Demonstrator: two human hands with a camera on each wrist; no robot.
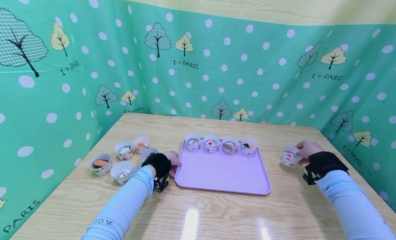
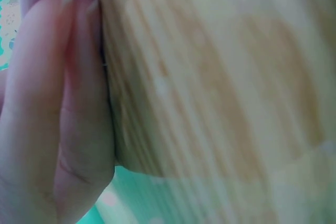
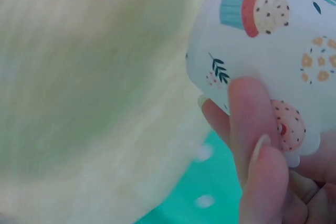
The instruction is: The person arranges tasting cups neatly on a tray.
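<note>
Our right hand (image 1: pixel 304 149) pinches a paper cup (image 1: pixel 289 158) above the tabletop (image 1: pixel 216 212); our left hand (image 1: pixel 172 160) rests straight-fingered against the purple tray (image 1: pixel 222 174).

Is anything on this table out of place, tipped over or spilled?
Nothing is spilled or tipped. Four paper cups stand in a row on the pink tray. The only cup apart is the printed paper cup held by the right hand, right of the tray.

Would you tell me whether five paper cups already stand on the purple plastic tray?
No, the purple plastic tray carries only four paper cups along its far edge.
</note>
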